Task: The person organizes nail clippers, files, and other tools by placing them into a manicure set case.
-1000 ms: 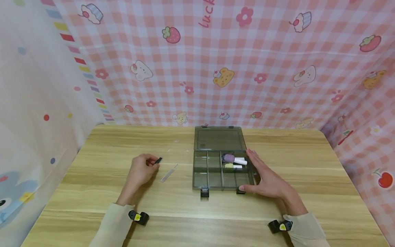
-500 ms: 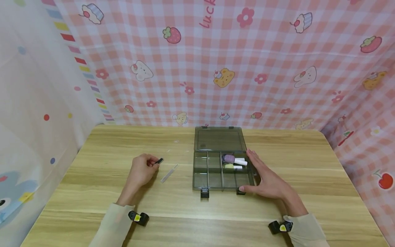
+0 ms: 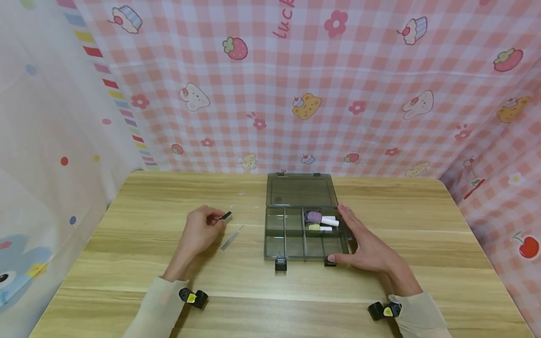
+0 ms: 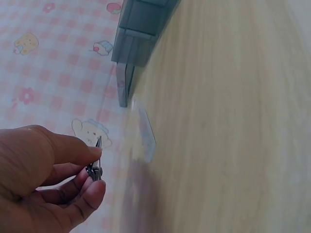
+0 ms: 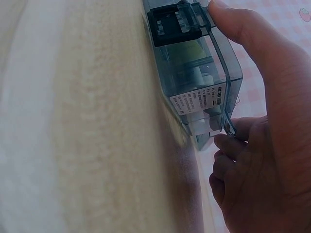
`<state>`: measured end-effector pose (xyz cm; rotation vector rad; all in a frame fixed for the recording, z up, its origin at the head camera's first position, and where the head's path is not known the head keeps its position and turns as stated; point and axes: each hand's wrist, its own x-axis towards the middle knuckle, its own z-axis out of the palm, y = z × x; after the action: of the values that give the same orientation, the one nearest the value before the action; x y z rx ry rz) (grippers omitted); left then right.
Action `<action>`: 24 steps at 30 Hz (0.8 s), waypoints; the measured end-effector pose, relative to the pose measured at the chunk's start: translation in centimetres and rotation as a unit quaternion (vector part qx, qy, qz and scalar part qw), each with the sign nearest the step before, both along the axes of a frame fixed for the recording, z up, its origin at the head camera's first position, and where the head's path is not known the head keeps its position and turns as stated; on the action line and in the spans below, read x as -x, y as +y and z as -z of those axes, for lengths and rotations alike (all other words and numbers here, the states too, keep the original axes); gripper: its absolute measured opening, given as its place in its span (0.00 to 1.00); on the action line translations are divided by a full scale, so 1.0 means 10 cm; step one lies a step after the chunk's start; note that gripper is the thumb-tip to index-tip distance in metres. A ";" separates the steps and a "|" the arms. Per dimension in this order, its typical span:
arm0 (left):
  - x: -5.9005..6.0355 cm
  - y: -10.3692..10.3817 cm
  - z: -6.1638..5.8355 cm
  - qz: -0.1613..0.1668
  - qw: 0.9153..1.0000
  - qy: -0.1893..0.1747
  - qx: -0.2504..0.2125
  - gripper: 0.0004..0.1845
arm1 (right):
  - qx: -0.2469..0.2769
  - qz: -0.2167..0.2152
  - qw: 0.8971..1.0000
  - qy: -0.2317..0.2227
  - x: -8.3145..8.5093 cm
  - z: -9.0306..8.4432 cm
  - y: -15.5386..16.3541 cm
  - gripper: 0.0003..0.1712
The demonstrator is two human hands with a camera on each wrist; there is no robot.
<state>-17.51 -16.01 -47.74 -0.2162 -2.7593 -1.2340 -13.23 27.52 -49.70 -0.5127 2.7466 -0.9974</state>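
Note:
My left hand (image 3: 200,230) pinches a small nail clipper (image 3: 227,216) between thumb and fingers, low over the left part of the table. In the left wrist view the metal lever and body of the clipper (image 4: 96,170) show from the side. A thin clear strip (image 3: 232,238) lies beside that hand. To the right stands a smoky see-through compartment box (image 3: 274,246), its lid (image 3: 301,190) folded back. My right hand (image 3: 372,246) holds the box's right end, thumb at the front latch and fingers along the side. A purple polish bottle (image 3: 314,217) and a yellow one (image 3: 313,227) lie inside.
Small clear pieces, among them a ring-shaped one (image 3: 242,193), lie on the wooden table (image 3: 236,305) behind the strip. Two front latches, one of them the left latch (image 3: 281,264), hang open. A checked pink cloth (image 3: 270,70) rises behind the table.
My left hand has moved slightly right and away from me with the nail clipper, nearer the box. The right hand and the box have stayed in place.

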 end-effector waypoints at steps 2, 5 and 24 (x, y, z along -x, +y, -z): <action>0.00 0.02 -0.01 0.004 1.000 0.006 -0.006 0.07 | 0.000 0.000 1.000 0.000 0.00 0.00 0.00 0.76; 0.00 0.07 -0.03 0.013 1.000 0.018 -0.014 0.07 | -0.001 0.000 1.000 0.000 0.00 0.00 0.00 0.76; 0.02 0.42 -0.18 0.078 0.995 0.036 -0.049 0.06 | -0.002 0.000 1.000 -0.001 0.00 0.00 0.00 0.76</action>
<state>-17.73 -11.81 -45.90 -0.4649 -2.6555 -1.3659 -13.25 27.53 -49.67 -0.5103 2.7462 -0.9904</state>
